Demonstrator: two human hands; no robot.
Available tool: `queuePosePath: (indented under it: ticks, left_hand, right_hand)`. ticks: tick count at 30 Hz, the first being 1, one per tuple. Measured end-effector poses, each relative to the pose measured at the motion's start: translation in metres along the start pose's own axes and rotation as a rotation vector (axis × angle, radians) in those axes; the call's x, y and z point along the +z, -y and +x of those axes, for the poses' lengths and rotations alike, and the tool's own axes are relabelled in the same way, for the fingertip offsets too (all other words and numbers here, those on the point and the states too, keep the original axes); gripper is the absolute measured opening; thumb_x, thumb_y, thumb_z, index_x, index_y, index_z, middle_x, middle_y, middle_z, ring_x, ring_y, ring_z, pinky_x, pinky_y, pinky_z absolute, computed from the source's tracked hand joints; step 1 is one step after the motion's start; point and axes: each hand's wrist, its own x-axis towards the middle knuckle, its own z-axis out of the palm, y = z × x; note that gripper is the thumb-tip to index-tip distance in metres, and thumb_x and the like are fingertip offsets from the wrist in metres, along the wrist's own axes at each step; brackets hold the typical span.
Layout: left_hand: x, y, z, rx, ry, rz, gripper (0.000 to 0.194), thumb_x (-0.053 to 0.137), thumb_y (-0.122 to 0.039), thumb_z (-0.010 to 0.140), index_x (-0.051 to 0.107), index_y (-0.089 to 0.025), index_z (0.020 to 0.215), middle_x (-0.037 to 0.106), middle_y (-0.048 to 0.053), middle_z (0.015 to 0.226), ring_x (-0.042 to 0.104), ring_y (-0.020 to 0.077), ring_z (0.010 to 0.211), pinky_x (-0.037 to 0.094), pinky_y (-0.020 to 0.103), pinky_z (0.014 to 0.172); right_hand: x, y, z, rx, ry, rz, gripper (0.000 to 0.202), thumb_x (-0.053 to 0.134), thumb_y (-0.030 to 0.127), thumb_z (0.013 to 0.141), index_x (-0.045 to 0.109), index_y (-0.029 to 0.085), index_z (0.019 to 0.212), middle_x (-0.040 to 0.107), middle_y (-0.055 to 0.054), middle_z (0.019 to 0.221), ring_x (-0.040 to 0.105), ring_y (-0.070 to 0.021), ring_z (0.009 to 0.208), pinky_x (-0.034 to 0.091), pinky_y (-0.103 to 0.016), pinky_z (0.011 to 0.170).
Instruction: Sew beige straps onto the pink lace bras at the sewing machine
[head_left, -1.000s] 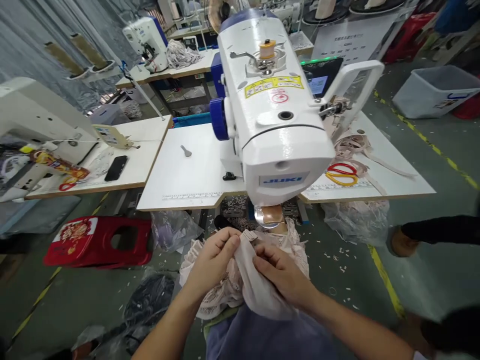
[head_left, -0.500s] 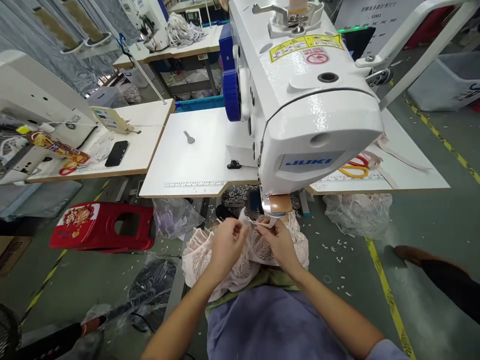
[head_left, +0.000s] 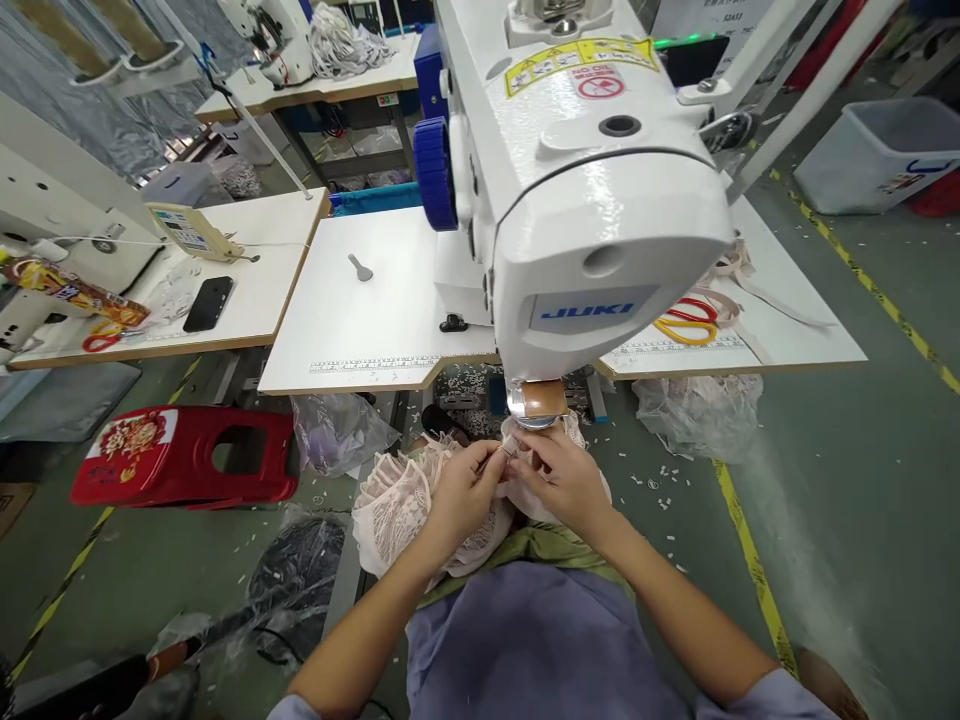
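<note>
Pale pink lace bras lie bunched on my lap, below the needle end of a white sewing machine. My left hand is closed, thumb and forefinger pinching a narrow edge of one bra. Close beside it, my right hand also pinches that bra, its fingertips nearly meeting the left ones. The exact bit of strap or edge between the fingertips is mostly hidden. Just above the hands sits the machine's tan-covered needle guard.
Red and yellow scissors and pink strips lie on the right tabletop. A small grey tool rests on the left one. On the neighbouring table is a black phone. A red stool stands on the floor at left.
My hands have come closer together on the bra, and the right has turned inward. The stretched edge between them is now bunched. The whole view has shifted slightly.
</note>
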Motion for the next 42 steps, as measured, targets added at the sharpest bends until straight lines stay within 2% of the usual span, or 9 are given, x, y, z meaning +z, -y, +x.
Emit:
queuePosePath:
  ticks: [7,13,19,22,26,30,32,36,42]
  left_hand:
    - [0.003,-0.012,0.005,-0.013,0.057,0.046,0.032,0.040,-0.038,0.092,0.055,-0.019,0.071,0.059,0.000,0.065,0.055,0.0140,0.062,0.044,0.025,0.061]
    - [0.015,-0.011,0.015,0.015,-0.004,0.182,0.044,0.042,-0.054,0.089,0.049,-0.021,0.061,0.050,-0.002,0.056,0.047,0.0135,0.053,0.034,0.023,0.050]
    - [-0.049,-0.015,0.012,0.012,-0.171,0.318,0.047,0.045,-0.058,0.086,0.053,-0.022,0.057,0.055,-0.001,0.051,0.049,0.0155,0.048,0.037,0.024,0.048]
    - [-0.080,-0.020,0.010,-0.062,-0.318,0.387,0.042,0.049,-0.057,0.083,0.058,-0.022,0.061,0.059,-0.001,0.052,0.050,0.0157,0.048,0.038,0.024,0.049]
    - [-0.068,-0.024,0.013,-0.143,-0.139,0.197,0.036,0.057,-0.057,0.074,0.066,-0.022,0.073,0.068,0.002,0.064,0.059,0.0200,0.061,0.044,0.027,0.057]
    - [-0.039,-0.011,0.022,-0.181,0.002,0.016,0.036,0.056,-0.053,0.079,0.065,-0.020,0.067,0.067,0.004,0.068,0.057,0.0183,0.065,0.044,0.027,0.061]
    - [-0.030,-0.005,0.024,-0.212,0.022,-0.069,0.038,0.054,-0.054,0.081,0.064,-0.019,0.070,0.066,0.004,0.069,0.055,0.0163,0.062,0.044,0.026,0.060]
    - [-0.023,-0.002,0.023,-0.230,0.078,-0.240,0.041,0.052,-0.056,0.082,0.062,-0.017,0.076,0.066,0.004,0.073,0.053,0.0141,0.062,0.044,0.026,0.061]
    - [-0.014,-0.018,0.018,-0.281,0.153,-0.358,0.032,0.058,-0.048,0.083,0.064,-0.017,0.080,0.065,0.004,0.077,0.050,0.0126,0.064,0.042,0.024,0.063]
  right_hand:
    - [0.007,-0.001,0.006,0.071,-0.082,0.122,0.017,0.062,0.029,0.088,0.073,0.020,0.096,0.071,-0.007,0.087,0.064,-0.0160,0.066,0.053,-0.027,0.059]
    - [-0.001,-0.022,0.001,-0.430,-0.141,-0.189,0.022,0.053,0.020,0.093,0.075,0.022,0.091,0.073,-0.006,0.084,0.068,-0.0168,0.076,0.055,-0.027,0.067]
    - [-0.120,-0.078,0.078,0.211,-0.099,-0.805,0.044,0.039,0.004,0.087,0.068,0.016,0.118,0.069,-0.014,0.119,0.064,-0.0256,0.110,0.051,-0.039,0.094]
    - [-0.179,-0.096,0.124,0.287,-0.011,-0.871,0.044,0.048,0.002,0.080,0.067,0.012,0.118,0.070,-0.019,0.112,0.065,-0.0301,0.102,0.051,-0.040,0.087]
    - [-0.203,-0.103,0.141,0.262,0.172,-0.897,0.027,0.060,0.012,0.079,0.069,0.010,0.104,0.073,-0.019,0.094,0.067,-0.0289,0.084,0.049,-0.035,0.072]
    - [-0.197,-0.104,0.089,0.204,0.192,-0.895,0.029,0.051,0.036,0.091,0.066,0.013,0.101,0.070,-0.022,0.094,0.066,-0.0278,0.070,0.042,-0.033,0.053]
    - [-0.184,-0.094,0.043,0.146,0.028,-0.750,0.036,0.045,0.050,0.092,0.065,0.020,0.096,0.070,-0.016,0.082,0.064,-0.0255,0.061,0.041,-0.033,0.045]
    - [-0.130,-0.044,-0.039,0.070,0.058,-0.437,0.027,0.059,0.036,0.083,0.065,0.025,0.106,0.071,-0.009,0.089,0.065,-0.0201,0.062,0.051,-0.030,0.050]
    - [-0.050,0.001,-0.048,0.022,0.085,-0.337,0.035,0.060,0.028,0.079,0.062,0.021,0.113,0.069,-0.010,0.107,0.069,-0.0232,0.089,0.059,-0.033,0.069]
